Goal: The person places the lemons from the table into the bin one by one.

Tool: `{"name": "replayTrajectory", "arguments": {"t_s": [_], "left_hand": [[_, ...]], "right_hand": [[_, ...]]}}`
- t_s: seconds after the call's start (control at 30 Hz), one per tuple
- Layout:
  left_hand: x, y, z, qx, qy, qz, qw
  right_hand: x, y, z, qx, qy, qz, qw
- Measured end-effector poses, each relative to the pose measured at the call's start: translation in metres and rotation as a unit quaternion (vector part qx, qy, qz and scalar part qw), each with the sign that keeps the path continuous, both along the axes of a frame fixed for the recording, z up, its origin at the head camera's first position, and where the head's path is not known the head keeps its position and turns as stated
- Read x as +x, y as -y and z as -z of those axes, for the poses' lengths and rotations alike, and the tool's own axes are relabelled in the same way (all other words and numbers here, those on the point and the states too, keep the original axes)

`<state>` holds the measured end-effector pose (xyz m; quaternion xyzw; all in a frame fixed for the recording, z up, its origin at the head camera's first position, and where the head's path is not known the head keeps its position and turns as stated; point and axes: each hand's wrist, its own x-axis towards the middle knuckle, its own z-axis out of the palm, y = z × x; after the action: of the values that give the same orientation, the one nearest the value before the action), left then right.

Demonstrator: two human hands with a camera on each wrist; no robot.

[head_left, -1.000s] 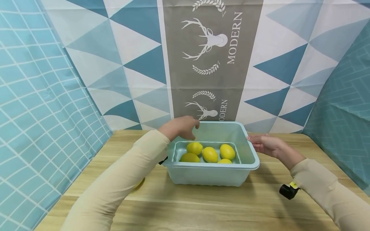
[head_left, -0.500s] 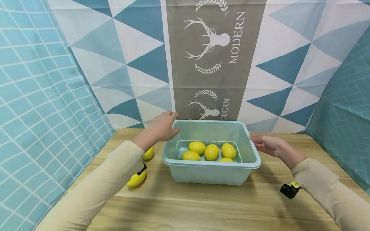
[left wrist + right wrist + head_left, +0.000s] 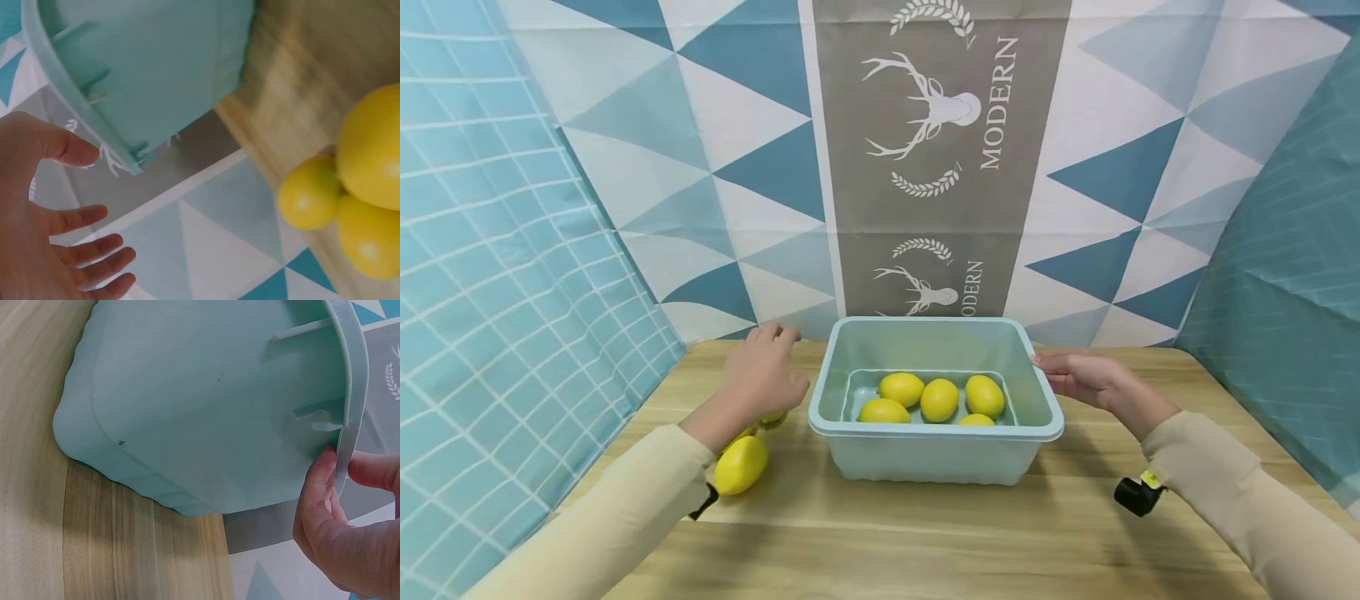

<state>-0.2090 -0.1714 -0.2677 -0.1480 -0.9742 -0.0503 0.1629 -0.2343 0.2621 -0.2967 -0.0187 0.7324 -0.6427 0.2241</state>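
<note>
A light blue-green plastic bin (image 3: 928,457) stands on the wooden table, with several yellow lemons (image 3: 939,401) lying on its floor. At the bin's right side, my right hand (image 3: 1093,382) pinches the rim between thumb and fingers; the right wrist view shows the fingers under the lip (image 3: 350,434). To the left of the bin, my left hand (image 3: 752,383) hovers with fingers spread and holds nothing. Below it lie loose lemons (image 3: 741,465), partly hidden by the hand in the head view. Three lemons (image 3: 375,150) cluster together in the left wrist view.
Behind the table (image 3: 880,542) hangs a patterned cloth (image 3: 760,167) with triangles and deer heads. A blue grid-patterned cloth (image 3: 497,250) borders the left side, and a teal cloth (image 3: 1277,275) the right. The bin stands close to the back cloth.
My left hand has moved from above the bin leftward and down toward the loose lemons, uncovering the bin's left side. My right hand has stayed at the rim.
</note>
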Motion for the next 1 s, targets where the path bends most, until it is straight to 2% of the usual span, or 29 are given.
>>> {"name": "replayTrajectory", "arguments": {"t_s": [0.2, 0.57, 1.0], "left_hand": [[0.012, 0.016, 0.021, -0.016, -0.025, -0.012, 0.9995], [0.024, 0.034, 0.047, -0.052, 0.033, -0.062, 0.9961], [0.039, 0.041, 0.070, -0.090, 0.110, -0.100, 0.9849]], "right_hand": [[-0.001, 0.005, -0.003, 0.001, -0.002, 0.003, 1.000], [-0.003, 0.005, -0.004, 0.002, -0.006, 0.000, 1.000], [-0.002, 0.002, 0.001, -0.008, -0.004, 0.003, 1.000]]}}
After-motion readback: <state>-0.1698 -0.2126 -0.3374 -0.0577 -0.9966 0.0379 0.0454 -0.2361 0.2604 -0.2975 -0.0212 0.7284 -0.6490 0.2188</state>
